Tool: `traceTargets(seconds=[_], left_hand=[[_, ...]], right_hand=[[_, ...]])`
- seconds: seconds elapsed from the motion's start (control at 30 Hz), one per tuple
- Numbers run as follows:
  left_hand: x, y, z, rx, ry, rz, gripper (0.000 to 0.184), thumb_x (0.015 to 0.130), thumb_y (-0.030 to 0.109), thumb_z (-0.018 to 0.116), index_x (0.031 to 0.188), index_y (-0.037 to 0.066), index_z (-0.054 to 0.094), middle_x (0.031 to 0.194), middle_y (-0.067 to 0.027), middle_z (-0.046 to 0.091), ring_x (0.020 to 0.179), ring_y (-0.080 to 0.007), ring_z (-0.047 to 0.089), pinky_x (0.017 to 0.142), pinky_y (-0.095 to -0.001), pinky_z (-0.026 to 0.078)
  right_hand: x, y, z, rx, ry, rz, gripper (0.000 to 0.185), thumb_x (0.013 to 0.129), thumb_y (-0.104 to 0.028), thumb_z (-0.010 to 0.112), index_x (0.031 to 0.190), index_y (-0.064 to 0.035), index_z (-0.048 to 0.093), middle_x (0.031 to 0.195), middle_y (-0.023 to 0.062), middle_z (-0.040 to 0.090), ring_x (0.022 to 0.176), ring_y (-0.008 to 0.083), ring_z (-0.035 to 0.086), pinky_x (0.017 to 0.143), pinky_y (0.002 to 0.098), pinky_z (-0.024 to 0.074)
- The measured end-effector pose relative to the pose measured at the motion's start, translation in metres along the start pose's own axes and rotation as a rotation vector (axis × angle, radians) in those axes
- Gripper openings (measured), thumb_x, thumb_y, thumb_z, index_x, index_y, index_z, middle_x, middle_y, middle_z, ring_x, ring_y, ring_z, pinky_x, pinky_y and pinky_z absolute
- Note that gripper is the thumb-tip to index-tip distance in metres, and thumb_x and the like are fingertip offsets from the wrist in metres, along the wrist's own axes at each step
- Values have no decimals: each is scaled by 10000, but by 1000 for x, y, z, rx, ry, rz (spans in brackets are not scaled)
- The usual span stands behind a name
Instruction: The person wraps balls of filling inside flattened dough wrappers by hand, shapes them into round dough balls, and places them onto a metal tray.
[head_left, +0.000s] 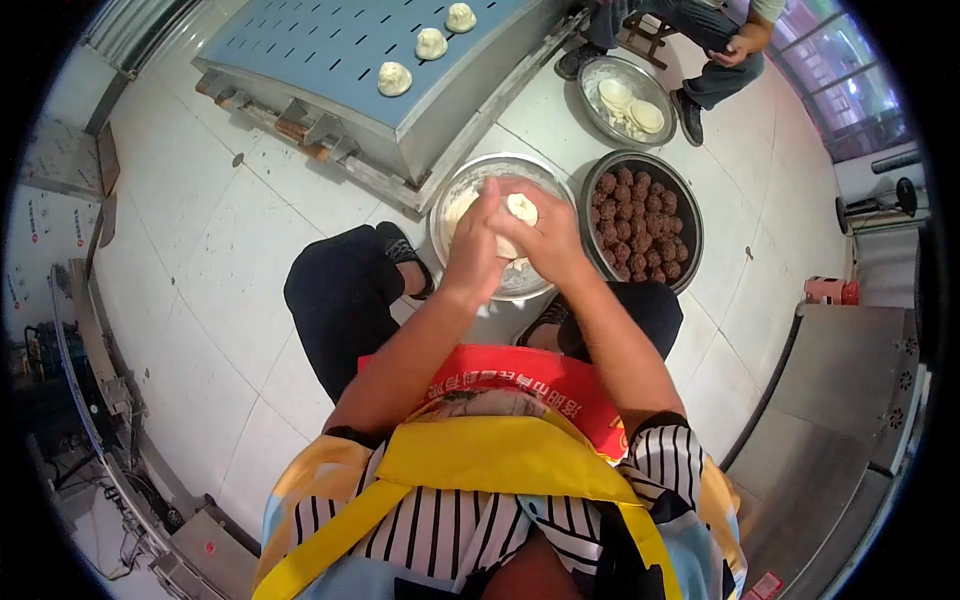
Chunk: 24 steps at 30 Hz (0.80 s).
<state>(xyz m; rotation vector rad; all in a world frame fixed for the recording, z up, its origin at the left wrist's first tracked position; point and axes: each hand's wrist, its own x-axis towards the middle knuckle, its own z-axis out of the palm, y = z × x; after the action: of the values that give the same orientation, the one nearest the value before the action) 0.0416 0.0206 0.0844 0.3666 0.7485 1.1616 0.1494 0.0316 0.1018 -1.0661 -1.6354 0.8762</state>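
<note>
Both my hands are together over a metal bowl (440, 240) on the floor. Between them is a white dough ball (521, 208), its gathered top showing near the thumb of my right hand (553, 235). My left hand (474, 250) presses against the dough from the left, its fingers pointing away from me. Pale dough (460, 208) lies in the bowl, partly behind my hands. Right beside it stands a dark-rimmed basin (589, 235) holding several round brown balls (637, 222).
Beyond the basin, another metal bowl (592, 112) holds flat dough rounds (646, 117). A seated person (735, 50) is behind it. A blue slotted surface (330, 50) at the upper left carries three shaped dough pieces (394, 78). A metal cabinet (830, 370) stands at right.
</note>
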Motion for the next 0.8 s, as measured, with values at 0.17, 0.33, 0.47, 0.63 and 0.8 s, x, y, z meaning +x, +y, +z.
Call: traceTargets(seconds=[0.17, 0.33, 0.47, 0.63, 0.8], left_hand=[[-6, 12, -11, 136, -172, -126, 575, 954, 529, 415, 1186, 10, 503, 1068, -78, 587, 982, -174, 596, 817, -320, 503], [1, 16, -28, 283, -290, -115, 587, 963, 538, 373, 1224, 21, 472, 1094, -83, 571, 1032, -184, 578, 865, -328, 486], [-4, 10, -7, 158, -95, -28, 545, 960, 506, 411, 1217, 30, 473, 1084, -90, 565, 1009, -179, 580, 838, -328, 494], [-7, 33, -16, 262, -184, -208, 500, 949, 469, 483, 1182, 27, 501, 1050, -98, 576, 971, -160, 602, 788, -303, 521], [1, 2, -14, 28, 14, -27, 521, 935, 467, 511, 1189, 13, 487, 1027, -121, 585, 891, -222, 639, 700, -353, 569]], right_hand=[[-2, -8, -14, -24, -243, 139, 436, 769, -309, 711, 1073, -9, 627, 1040, 140, 656, 960, 252, 624, 876, 323, 459], [0, -2, -3, 26, -154, -18, 457, 763, -353, 715, 1076, -30, 636, 928, 136, 666, 829, 257, 640, 783, 324, 482], [2, -10, -5, -42, -146, 111, 443, 773, -350, 704, 1085, -41, 646, 907, 129, 669, 807, 219, 640, 758, 317, 487], [2, -12, -1, 160, -173, 123, 414, 777, -343, 697, 1064, -48, 663, 915, 122, 679, 820, 194, 645, 747, 323, 494], [1, 4, 3, -161, -100, 36, 413, 784, -363, 687, 1045, -42, 668, 932, 136, 677, 808, 223, 652, 741, 340, 497]])
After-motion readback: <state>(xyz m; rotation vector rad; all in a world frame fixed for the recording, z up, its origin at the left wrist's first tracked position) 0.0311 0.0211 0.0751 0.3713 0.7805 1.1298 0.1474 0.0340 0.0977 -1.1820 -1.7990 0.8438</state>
